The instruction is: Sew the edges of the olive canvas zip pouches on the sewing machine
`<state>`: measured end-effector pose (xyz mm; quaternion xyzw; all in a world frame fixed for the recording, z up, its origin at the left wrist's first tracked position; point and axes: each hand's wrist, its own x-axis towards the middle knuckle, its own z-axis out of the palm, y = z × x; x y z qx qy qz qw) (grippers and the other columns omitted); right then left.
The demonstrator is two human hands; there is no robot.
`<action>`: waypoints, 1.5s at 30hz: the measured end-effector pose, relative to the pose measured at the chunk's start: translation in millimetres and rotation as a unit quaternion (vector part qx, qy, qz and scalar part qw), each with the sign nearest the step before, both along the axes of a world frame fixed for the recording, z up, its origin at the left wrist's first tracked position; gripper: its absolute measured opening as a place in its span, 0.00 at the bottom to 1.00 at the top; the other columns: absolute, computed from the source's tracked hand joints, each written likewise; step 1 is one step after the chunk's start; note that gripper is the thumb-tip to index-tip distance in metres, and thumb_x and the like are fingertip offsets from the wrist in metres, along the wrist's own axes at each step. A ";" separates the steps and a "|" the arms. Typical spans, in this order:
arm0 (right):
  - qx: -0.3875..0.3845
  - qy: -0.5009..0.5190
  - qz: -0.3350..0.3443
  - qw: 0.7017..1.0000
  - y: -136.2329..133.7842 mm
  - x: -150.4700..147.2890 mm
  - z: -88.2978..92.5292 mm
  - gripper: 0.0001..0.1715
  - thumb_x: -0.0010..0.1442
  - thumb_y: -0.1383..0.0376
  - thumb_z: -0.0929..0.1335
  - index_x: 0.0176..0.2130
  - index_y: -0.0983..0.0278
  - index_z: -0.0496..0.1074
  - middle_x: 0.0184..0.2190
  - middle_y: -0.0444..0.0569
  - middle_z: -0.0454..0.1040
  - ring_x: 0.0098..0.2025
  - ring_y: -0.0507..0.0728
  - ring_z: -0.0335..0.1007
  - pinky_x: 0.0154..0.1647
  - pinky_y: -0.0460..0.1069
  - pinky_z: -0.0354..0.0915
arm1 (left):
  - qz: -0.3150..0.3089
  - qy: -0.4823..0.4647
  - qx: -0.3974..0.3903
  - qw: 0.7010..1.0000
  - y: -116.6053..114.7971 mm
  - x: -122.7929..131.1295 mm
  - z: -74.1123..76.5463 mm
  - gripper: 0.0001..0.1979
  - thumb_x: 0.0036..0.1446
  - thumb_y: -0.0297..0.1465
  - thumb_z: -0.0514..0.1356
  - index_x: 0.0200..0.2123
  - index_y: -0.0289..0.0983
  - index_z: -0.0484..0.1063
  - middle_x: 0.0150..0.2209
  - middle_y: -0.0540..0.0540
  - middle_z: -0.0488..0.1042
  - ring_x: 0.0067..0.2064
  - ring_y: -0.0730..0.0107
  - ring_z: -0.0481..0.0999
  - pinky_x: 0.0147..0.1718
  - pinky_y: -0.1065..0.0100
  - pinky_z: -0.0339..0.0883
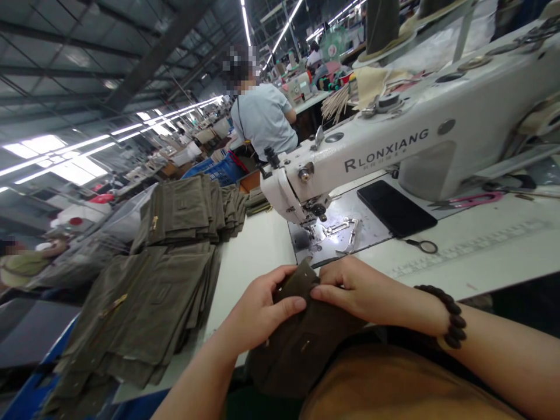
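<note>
Both hands grip a dark olive-brown fabric piece [291, 344] at the front edge of the sewing table, and it hangs down toward my lap. My left hand [266, 306] pinches its upper left part, thumb on top and fingers behind. On the upper right side my right hand [345, 289] is closed on the cloth, thumb pressed down and fingers curled. A small gold-coloured metal bit shows on the fabric's lower part. Just beyond the hands stands the white sewing machine [371, 157], its needle area over a shiny metal plate [324, 245].
Stacks of olive fabric pieces with zippers [144, 303] lie on the left. A black phone [396, 207], pink-handled snips [472, 201] and a ring-handled tool [424, 246] rest right of the needle. A person in light blue [265, 119] sits beyond, near a blue crate [216, 170].
</note>
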<state>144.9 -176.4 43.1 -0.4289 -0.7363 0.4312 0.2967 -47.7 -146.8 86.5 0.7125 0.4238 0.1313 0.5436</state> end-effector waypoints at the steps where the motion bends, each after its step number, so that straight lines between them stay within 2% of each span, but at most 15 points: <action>1: 0.009 -0.006 -0.003 1.000 -0.3 -0.7 0.2 0.22 0.59 0.58 0.61 0.18 0.67 0.60 0.18 0.41 0.61 0.21 0.46 0.52 0.21 0.43 0.48 | -0.001 -0.006 -0.018 1.000 2.1 1.5 -0.2 0.16 0.50 0.34 0.60 0.42 0.35 0.68 0.39 0.46 0.73 0.41 0.63 0.71 0.39 0.68 0.64; 4: 0.013 -0.015 -0.003 1.000 -0.7 -0.4 0.6 0.22 0.58 0.57 0.61 0.18 0.67 0.60 0.18 0.42 0.62 0.21 0.46 0.54 0.22 0.44 0.49 | 0.030 -0.012 -0.048 0.998 6.8 5.4 -0.5 0.12 0.50 0.34 0.60 0.37 0.33 0.70 0.34 0.47 0.73 0.37 0.66 0.71 0.37 0.69 0.64; 8: -0.011 -0.035 -0.006 0.999 -0.1 4.2 -1.0 0.23 0.58 0.56 0.60 0.18 0.67 0.59 0.18 0.42 0.62 0.21 0.46 0.53 0.21 0.43 0.49 | 0.055 -0.031 -0.096 0.993 8.9 8.0 -2.8 0.14 0.48 0.36 0.61 0.36 0.32 0.71 0.31 0.48 0.73 0.33 0.68 0.70 0.33 0.70 0.63; 14: -0.012 -0.070 -0.033 0.997 0.8 4.6 -0.4 0.22 0.56 0.57 0.61 0.16 0.67 0.59 0.17 0.42 0.64 0.20 0.46 0.53 0.20 0.43 0.48 | 0.091 -0.062 -0.115 0.987 9.3 10.3 -7.0 0.18 0.46 0.39 0.63 0.36 0.32 0.71 0.29 0.48 0.73 0.32 0.69 0.70 0.33 0.71 0.62; 21: -0.038 -0.081 -0.042 0.995 1.6 4.1 0.2 0.23 0.56 0.56 0.60 0.16 0.66 0.57 0.14 0.40 0.58 0.18 0.45 0.48 0.17 0.43 0.46 | 0.118 -0.087 -0.142 0.979 7.9 12.1 -11.7 0.16 0.45 0.38 0.64 0.34 0.32 0.71 0.27 0.49 0.72 0.30 0.72 0.68 0.30 0.73 0.62; 25: -0.043 -0.083 -0.044 0.995 2.0 4.2 0.6 0.23 0.55 0.56 0.60 0.16 0.66 0.57 0.13 0.40 0.56 0.17 0.45 0.48 0.16 0.43 0.45 | 0.134 -0.076 -0.130 0.979 9.3 12.8 -15.2 0.14 0.45 0.37 0.64 0.31 0.32 0.71 0.26 0.50 0.71 0.28 0.73 0.68 0.29 0.73 0.61; 33: -0.083 -0.062 -0.051 0.993 4.7 2.2 -4.7 0.23 0.55 0.56 0.60 0.15 0.66 0.56 0.13 0.40 0.55 0.17 0.45 0.47 0.16 0.43 0.44 | 0.118 -0.049 -0.086 0.988 11.7 14.8 -21.8 0.12 0.47 0.37 0.60 0.29 0.32 0.70 0.24 0.50 0.69 0.27 0.74 0.66 0.26 0.74 0.57; 36: -0.080 -0.042 -0.056 0.994 4.3 2.7 -8.2 0.22 0.55 0.57 0.60 0.16 0.66 0.58 0.14 0.41 0.58 0.18 0.46 0.50 0.17 0.43 0.47 | 0.117 -0.026 -0.071 0.990 16.5 14.7 -25.0 0.13 0.48 0.39 0.59 0.26 0.33 0.69 0.23 0.50 0.68 0.25 0.74 0.65 0.24 0.74 0.56; 40: -0.060 0.006 -0.103 0.993 4.5 2.4 -12.8 0.13 0.54 0.61 0.63 0.23 0.66 0.64 0.20 0.42 0.64 0.23 0.48 0.57 0.22 0.43 0.51 | 0.121 0.011 -0.035 0.992 25.8 13.7 -26.3 0.14 0.47 0.39 0.58 0.26 0.33 0.69 0.22 0.51 0.67 0.25 0.74 0.64 0.24 0.73 0.56; 42: -0.089 0.022 -0.120 0.989 5.3 1.2 -16.2 0.08 0.52 0.63 0.64 0.27 0.65 0.64 0.19 0.41 0.63 0.22 0.48 0.57 0.21 0.43 0.50 | 0.117 0.028 -0.015 0.993 29.6 13.9 -26.4 0.14 0.47 0.39 0.58 0.27 0.32 0.69 0.23 0.51 0.67 0.25 0.73 0.64 0.24 0.73 0.56; 45: -0.126 0.049 -0.122 0.983 6.2 -0.5 -22.0 0.07 0.50 0.66 0.66 0.29 0.64 0.62 0.19 0.39 0.62 0.21 0.47 0.56 0.19 0.42 0.50 | 0.101 0.049 0.010 0.994 33.9 14.0 -27.6 0.14 0.48 0.40 0.57 0.26 0.33 0.69 0.22 0.51 0.67 0.25 0.73 0.64 0.24 0.73 0.56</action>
